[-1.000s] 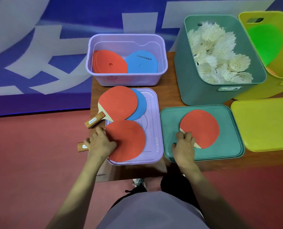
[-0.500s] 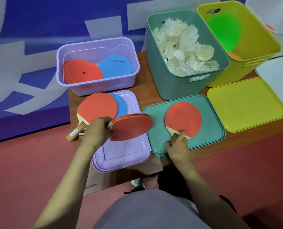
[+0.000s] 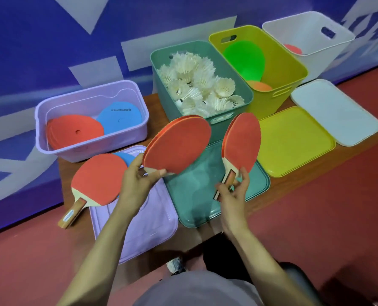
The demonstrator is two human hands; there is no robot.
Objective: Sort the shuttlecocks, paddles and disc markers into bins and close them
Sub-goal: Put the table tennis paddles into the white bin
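Head camera: well left of the white bin (image 3: 329, 60), the left hand (image 3: 137, 184) pinches the left paddle (image 3: 177, 146) at its neck and the right hand (image 3: 232, 195) curls round the right paddle (image 3: 242, 142)'s handle, both blades pointing up and away; the right paddle is nearer that bin.

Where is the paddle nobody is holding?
Head view, left: the loose paddle lies partly on the purple lid, in front of the purple bin, beside the left hand.
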